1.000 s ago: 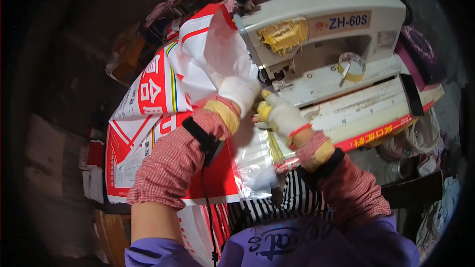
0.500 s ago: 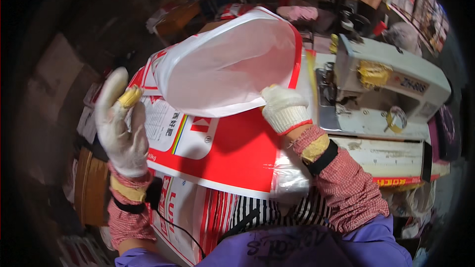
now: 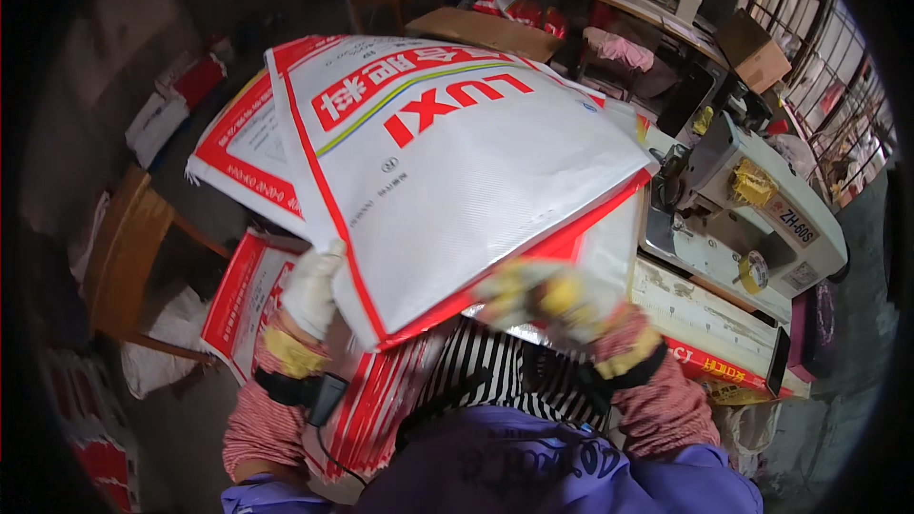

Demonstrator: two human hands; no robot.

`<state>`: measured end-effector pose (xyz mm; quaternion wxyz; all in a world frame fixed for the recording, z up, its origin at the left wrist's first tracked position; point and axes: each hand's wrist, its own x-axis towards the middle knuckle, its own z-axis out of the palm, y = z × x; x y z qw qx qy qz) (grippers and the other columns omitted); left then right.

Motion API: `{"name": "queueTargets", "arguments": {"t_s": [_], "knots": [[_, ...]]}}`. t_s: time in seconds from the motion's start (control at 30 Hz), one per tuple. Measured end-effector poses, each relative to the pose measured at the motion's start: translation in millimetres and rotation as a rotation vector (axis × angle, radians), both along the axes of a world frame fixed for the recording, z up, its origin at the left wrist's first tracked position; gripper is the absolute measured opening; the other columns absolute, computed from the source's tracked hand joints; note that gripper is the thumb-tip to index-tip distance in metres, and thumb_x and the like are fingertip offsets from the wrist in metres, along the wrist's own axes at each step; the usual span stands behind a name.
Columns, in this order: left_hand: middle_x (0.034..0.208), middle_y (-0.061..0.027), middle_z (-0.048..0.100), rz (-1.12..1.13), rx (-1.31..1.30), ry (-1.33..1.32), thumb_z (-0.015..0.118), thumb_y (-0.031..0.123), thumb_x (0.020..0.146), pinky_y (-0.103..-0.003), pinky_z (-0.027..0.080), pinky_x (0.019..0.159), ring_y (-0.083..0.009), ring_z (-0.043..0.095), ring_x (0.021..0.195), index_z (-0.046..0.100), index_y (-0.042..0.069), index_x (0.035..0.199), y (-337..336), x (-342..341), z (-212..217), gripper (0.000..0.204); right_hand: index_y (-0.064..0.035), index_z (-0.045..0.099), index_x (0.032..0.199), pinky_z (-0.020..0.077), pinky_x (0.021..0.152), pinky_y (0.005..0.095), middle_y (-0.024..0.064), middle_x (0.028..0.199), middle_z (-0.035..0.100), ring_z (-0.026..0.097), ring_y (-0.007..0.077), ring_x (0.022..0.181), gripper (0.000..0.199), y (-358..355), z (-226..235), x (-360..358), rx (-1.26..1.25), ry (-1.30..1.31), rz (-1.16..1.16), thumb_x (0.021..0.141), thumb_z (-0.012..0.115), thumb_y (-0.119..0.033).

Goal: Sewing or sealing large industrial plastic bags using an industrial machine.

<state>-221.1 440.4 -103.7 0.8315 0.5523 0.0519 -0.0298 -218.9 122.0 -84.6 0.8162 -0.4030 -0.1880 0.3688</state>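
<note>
I hold a large white woven sack [image 3: 447,181] with red borders and printing, lifted flat above my lap. My left hand [image 3: 312,286], in a white glove, grips its near left edge. My right hand [image 3: 552,297], in a white and yellow glove, grips the near right edge and is blurred. A second sack of the same kind [image 3: 243,157] shows underneath on the left. More flat red and white sacks [image 3: 249,290] lie stacked below my left hand.
A cream industrial sewing machine [image 3: 762,214] stands on its table [image 3: 705,324] to my right. A wooden chair [image 3: 124,257] is on the left, with a white bag [image 3: 167,343] beneath. Cluttered tables and a cardboard box [image 3: 752,57] fill the back.
My view has swung left, away from the sewing machine. The sack has been raised and flipped, printed side up. My left hand, which was free and open, now grips the sack's edge.
</note>
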Motion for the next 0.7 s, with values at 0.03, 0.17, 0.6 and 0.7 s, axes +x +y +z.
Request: {"name": "queueTargets", "arguments": {"t_s": [0.03,0.17,0.6,0.7], "knots": [[0.100,-0.0105,0.059,0.035,0.081,0.007,0.045,0.021,0.088,-0.027,0.044,0.081,-0.0170,0.057,0.090,0.051,-0.005,0.109,20,-14,5,0.034,-0.0055,0.049,0.106,0.0449,0.086,0.0394,0.0131,0.103,0.054,0.053,0.0259,0.099,0.053,-14,-2,3,0.224,0.251,-0.143,0.072,0.065,-0.043],[0.099,-0.0101,0.059,0.079,0.091,0.098,0.049,0.027,0.087,-0.027,0.048,0.076,-0.0168,0.059,0.086,0.050,-0.002,0.111,61,-69,35,0.038,-0.0019,0.034,0.126,0.0314,0.096,0.0529,0.0154,0.127,0.041,0.038,0.0341,0.117,0.072,-69,-15,18,0.281,0.211,-0.658,0.081,0.041,-0.058],[0.110,-0.0130,0.054,0.771,-0.190,0.289,0.050,0.025,0.087,-0.036,0.047,0.083,-0.0231,0.055,0.097,0.044,0.000,0.118,181,-302,-121,0.041,-0.0088,0.053,0.088,0.0439,0.052,0.0323,0.0035,0.069,0.055,0.054,0.0204,0.060,0.020,227,-90,77,-1.486,-1.638,-0.215,0.082,0.051,-0.028],[0.091,-0.0114,0.061,0.639,0.202,0.477,0.049,0.025,0.087,-0.034,0.050,0.068,-0.0223,0.060,0.077,0.054,-0.003,0.102,186,-327,-181,0.032,-0.0084,0.053,0.091,0.0426,0.050,0.0339,0.0082,0.069,0.052,0.052,0.0239,0.058,0.034,254,-197,106,-0.944,-0.246,-0.544,0.083,0.042,-0.039]]}}
